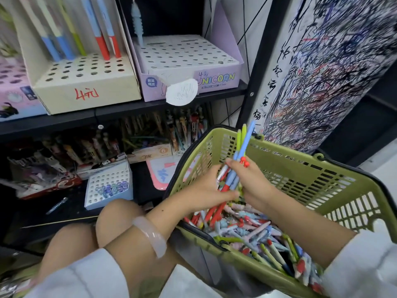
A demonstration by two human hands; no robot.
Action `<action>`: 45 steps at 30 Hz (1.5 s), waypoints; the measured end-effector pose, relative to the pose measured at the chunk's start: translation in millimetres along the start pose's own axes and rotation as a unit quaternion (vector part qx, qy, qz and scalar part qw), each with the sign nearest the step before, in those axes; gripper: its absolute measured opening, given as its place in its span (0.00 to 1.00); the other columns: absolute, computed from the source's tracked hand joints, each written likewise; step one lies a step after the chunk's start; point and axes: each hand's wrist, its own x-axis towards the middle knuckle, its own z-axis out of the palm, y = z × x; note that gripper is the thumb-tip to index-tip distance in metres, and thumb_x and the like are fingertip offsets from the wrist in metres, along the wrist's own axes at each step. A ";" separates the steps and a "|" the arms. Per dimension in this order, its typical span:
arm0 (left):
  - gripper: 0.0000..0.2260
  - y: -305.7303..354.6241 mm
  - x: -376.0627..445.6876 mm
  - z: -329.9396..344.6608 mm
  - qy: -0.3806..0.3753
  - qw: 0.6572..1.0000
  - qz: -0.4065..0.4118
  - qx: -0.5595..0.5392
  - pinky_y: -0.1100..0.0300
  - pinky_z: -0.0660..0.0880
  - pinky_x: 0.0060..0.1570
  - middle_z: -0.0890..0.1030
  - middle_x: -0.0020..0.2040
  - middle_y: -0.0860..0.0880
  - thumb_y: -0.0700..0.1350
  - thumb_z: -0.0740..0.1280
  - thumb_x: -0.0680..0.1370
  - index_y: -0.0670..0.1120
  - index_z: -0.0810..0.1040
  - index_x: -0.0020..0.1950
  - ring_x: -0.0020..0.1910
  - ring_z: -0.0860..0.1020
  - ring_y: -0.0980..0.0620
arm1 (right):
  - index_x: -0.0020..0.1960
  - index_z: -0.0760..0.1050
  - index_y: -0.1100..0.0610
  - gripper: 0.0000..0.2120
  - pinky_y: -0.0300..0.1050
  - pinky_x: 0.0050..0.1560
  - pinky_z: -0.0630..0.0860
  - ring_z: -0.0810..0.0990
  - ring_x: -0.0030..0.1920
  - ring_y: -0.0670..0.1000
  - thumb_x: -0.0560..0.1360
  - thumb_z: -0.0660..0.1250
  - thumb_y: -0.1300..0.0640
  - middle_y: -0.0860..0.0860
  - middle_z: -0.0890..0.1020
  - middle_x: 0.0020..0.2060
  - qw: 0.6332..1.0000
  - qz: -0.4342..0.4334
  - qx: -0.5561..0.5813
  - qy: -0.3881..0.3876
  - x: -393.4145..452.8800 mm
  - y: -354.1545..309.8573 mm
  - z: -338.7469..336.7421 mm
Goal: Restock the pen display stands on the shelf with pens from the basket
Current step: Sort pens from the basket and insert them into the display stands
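Both hands met above the green plastic basket point(300, 168) – the right hand point(251, 179) curled round a bunch of blue, green and red pens point(241, 147), the left hand point(206, 188) pinching their lower ends. More pens lay heaped in the basket. On the shelf, a cream cardboard stand point(86, 82) read "4元" in red; the lilac stand point(189, 67) beside it read "UNICORN".

purple stand point(189, 53) holes lie open beside one blue pen point(137, 22); upright pens point(86, 33) crowd the cream stand point(86, 82) rear rows.
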 end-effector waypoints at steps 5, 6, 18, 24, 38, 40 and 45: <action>0.22 18.1 6.7 12.9 0.036 0.985 0.006 -0.168 0.51 0.77 0.47 0.76 0.50 0.37 0.31 0.64 0.73 0.45 0.67 0.64 0.44 0.76 0.48 | 0.44 0.72 0.52 0.08 0.33 0.32 0.74 0.80 0.34 0.40 0.78 0.62 0.48 0.45 0.78 0.32 0.999 -0.033 0.031 -0.018 -9.7 -20.1 11.5; 0.21 19.9 6.3 14.7 0.037 0.984 0.015 -0.174 0.50 0.76 0.47 0.75 0.47 0.39 0.31 0.63 0.72 0.44 0.67 0.63 0.43 0.75 0.48 | 0.43 0.71 0.52 0.10 0.33 0.32 0.74 0.79 0.32 0.41 0.77 0.62 0.47 0.46 0.76 0.31 0.999 -0.039 0.033 -0.007 -10.1 -21.7 12.6; 0.05 9.0 4.3 18.6 0.060 0.954 -0.033 -0.291 0.66 0.68 0.25 0.77 0.29 0.52 0.38 0.61 0.79 0.48 0.73 0.48 0.24 0.69 0.57 | 0.62 0.71 0.58 0.20 0.50 0.43 0.78 0.81 0.52 0.56 0.82 0.51 0.45 0.55 0.79 0.57 0.984 0.056 0.127 0.114 -0.7 -23.2 3.2; 0.03 6.5 4.8 4.5 0.132 0.919 -0.058 -0.368 0.67 0.65 0.21 0.75 0.24 0.50 0.36 0.61 0.78 0.41 0.73 0.46 0.20 0.67 0.57 | 0.49 0.67 0.57 0.10 0.38 0.34 0.79 0.83 0.33 0.48 0.83 0.51 0.54 0.56 0.81 0.40 0.980 -0.060 0.134 0.133 1.6 -35.8 -15.8; 0.08 9.7 -6.7 -12.1 0.005 0.853 -0.160 -0.496 0.58 0.79 0.27 0.83 0.36 0.37 0.41 0.61 0.79 0.36 0.73 0.49 0.32 0.83 0.45 | 0.48 0.77 0.58 0.06 0.48 0.48 0.69 0.73 0.43 0.51 0.71 0.68 0.62 0.52 0.78 0.42 0.570 -0.503 -0.638 -0.124 -5.8 -30.5 -39.1; 0.10 10.9 -10.2 -16.2 -0.048 0.855 -0.170 -0.488 0.53 0.81 0.32 0.83 0.41 0.35 0.43 0.61 0.79 0.35 0.74 0.51 0.38 0.84 0.41 | 0.48 0.78 0.55 0.14 0.47 0.53 0.65 0.75 0.44 0.52 0.65 0.73 0.66 0.52 0.79 0.44 0.471 -0.567 -0.664 -0.126 -2.4 -32.2 -35.9; 0.09 11.4 -15.8 -20.5 -0.046 0.863 -0.136 -0.484 0.62 0.79 0.30 0.83 0.39 0.40 0.44 0.63 0.78 0.39 0.78 0.49 0.31 0.81 0.50 | 0.46 0.77 0.55 0.15 0.52 0.60 0.66 0.78 0.45 0.53 0.63 0.72 0.68 0.52 0.79 0.43 0.414 -0.603 -0.676 -0.092 4.6 -41.4 -24.1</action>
